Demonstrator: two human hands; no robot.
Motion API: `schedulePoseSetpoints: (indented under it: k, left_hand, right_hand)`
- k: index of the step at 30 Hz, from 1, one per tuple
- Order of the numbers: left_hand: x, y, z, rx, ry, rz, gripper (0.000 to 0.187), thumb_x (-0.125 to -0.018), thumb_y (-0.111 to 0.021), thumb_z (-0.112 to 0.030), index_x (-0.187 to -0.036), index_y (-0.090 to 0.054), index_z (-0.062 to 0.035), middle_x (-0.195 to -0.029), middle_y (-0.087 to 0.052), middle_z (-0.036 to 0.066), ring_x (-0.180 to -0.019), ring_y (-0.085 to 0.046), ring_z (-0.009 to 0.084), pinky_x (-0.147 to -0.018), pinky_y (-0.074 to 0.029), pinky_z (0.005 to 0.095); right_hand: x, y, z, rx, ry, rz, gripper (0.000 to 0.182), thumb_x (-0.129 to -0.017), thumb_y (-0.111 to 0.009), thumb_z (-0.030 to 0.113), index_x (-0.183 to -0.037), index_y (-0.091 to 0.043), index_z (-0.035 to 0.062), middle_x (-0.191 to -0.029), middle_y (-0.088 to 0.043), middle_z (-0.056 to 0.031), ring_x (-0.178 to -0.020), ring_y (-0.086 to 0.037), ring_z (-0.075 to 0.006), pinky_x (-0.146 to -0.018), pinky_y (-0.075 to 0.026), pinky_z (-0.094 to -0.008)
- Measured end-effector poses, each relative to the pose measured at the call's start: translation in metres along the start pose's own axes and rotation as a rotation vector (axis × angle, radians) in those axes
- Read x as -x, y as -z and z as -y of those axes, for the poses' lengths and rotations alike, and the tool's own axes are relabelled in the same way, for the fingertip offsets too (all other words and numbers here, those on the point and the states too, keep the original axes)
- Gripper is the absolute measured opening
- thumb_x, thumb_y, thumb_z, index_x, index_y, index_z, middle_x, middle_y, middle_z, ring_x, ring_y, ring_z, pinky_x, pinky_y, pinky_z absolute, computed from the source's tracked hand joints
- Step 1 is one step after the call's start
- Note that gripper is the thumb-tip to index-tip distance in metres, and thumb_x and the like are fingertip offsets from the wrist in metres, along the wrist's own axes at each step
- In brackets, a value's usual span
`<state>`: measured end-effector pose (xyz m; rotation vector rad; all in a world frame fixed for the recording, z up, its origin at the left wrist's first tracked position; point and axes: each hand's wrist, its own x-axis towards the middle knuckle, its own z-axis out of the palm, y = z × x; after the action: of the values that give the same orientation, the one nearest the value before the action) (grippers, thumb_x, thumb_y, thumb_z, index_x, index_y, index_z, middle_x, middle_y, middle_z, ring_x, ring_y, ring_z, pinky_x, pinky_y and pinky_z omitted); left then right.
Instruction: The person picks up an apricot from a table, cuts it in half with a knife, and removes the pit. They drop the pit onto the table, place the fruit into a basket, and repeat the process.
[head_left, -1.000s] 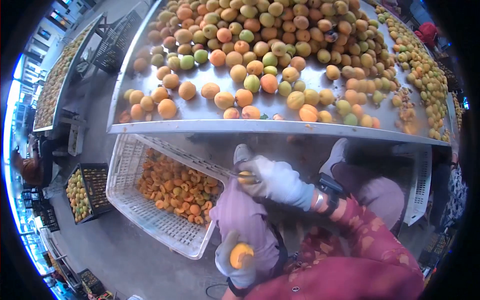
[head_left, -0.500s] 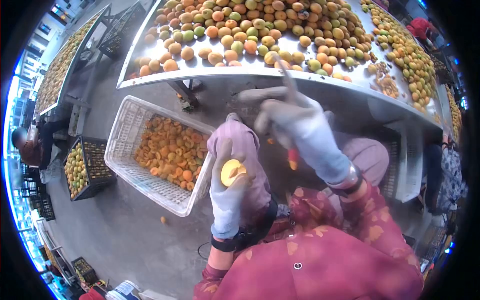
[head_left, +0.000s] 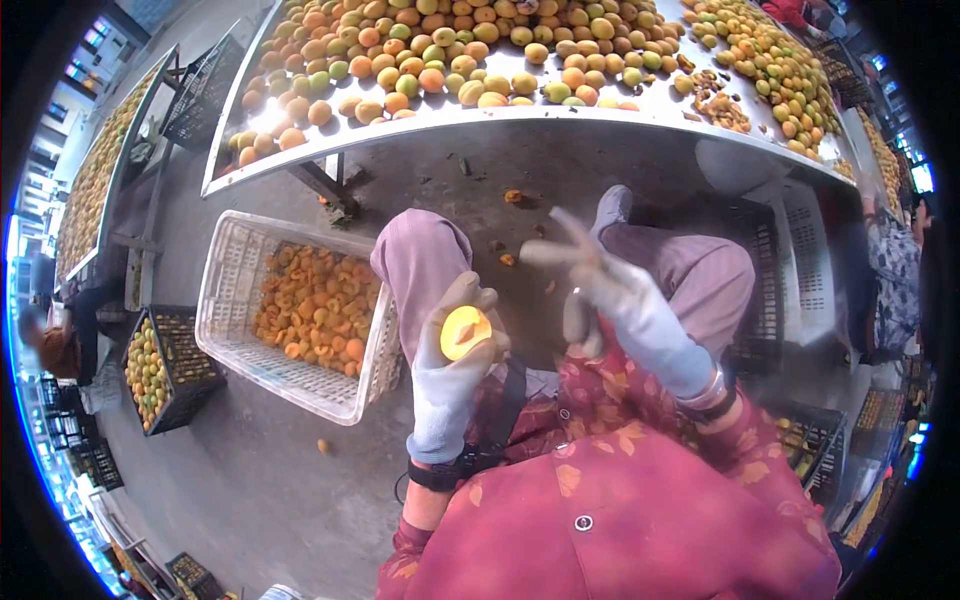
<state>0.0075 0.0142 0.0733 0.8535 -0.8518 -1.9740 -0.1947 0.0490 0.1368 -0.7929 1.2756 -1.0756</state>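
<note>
My left hand [head_left: 447,375], in a pale glove with grey fingers, is closed around a cut apricot [head_left: 465,332] in front of my knee. Its yellow cut face points up, with the brown pit showing in the middle. To its right, my gloved right hand [head_left: 640,315] is blurred by motion. A thin knife [head_left: 570,225] is gripped in it, the blade pointing up and left; its handle is mostly hidden by the fingers. The two hands are apart, and the blade does not touch the fruit.
A white plastic crate [head_left: 285,372] of pitted apricot halves [head_left: 310,310] stands left of my knee. Ahead, a metal table [head_left: 420,127] carries many whole apricots [head_left: 440,60]. A black crate [head_left: 180,375] of fruit sits further left. Scraps [head_left: 508,260] lie on the floor; people work at both sides.
My right hand, still with the knife, has come down from near the table edge. The left hand has turned the cut apricot slightly. My view has shifted, showing more floor under the table.
</note>
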Motion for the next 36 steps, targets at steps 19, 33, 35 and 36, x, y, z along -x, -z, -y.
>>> schedulePoseSetpoints:
  k: [19, 33, 35, 36]
  left_hand:
    - [0.005, -0.010, 0.006, -0.079, 0.040, 0.131, 0.066, -0.083, -0.056, 0.009, -0.144, -0.031, 0.0030, -0.132, -0.051, 0.013, -0.097, -0.060, 0.0124, -0.089, -0.049, 0.0256]
    - [0.003, -0.010, 0.006, 0.112, 0.025, -0.007, 0.068, -0.079, -0.054, 0.006, -0.144, -0.034, 0.0007, -0.128, -0.052, 0.014, -0.098, -0.058, 0.0131, -0.085, -0.049, 0.0247]
    - [0.000, -0.007, 0.008, 0.065, 0.025, 0.013, 0.067, -0.080, -0.054, 0.005, -0.143, -0.034, 0.0005, -0.129, -0.052, 0.013, -0.099, -0.057, 0.0134, -0.086, -0.049, 0.0248]
    - [-0.002, -0.005, 0.010, 0.018, 0.021, 0.032, 0.066, -0.080, -0.054, 0.004, -0.143, -0.035, 0.0003, -0.129, -0.052, 0.013, -0.101, -0.056, 0.0136, -0.088, -0.049, 0.0249]
  right_hand:
    - [0.002, -0.042, 0.002, -0.462, 0.611, -0.074, 0.046, -0.095, -0.054, 0.005, -0.139, -0.041, -0.0025, -0.087, -0.063, -0.0081, -0.078, -0.060, -0.0096, -0.072, -0.050, -0.0220]
    - [0.029, -0.018, 0.007, 0.014, 0.197, -0.071, 0.017, -0.093, -0.058, 0.005, -0.107, -0.063, -0.0023, -0.110, -0.066, -0.0101, -0.099, -0.061, -0.0128, -0.089, -0.049, -0.0260]
    - [0.029, -0.020, 0.000, 0.114, 0.256, -0.134, 0.017, -0.093, -0.057, 0.004, -0.107, -0.064, -0.0039, -0.106, -0.067, -0.0095, -0.098, -0.061, -0.0122, -0.088, -0.048, -0.0246]
    - [0.028, -0.021, -0.003, 0.114, 0.254, -0.137, 0.017, -0.093, -0.057, 0.004, -0.107, -0.064, -0.0039, -0.106, -0.067, -0.0095, -0.098, -0.061, -0.0122, -0.088, -0.048, -0.0246]
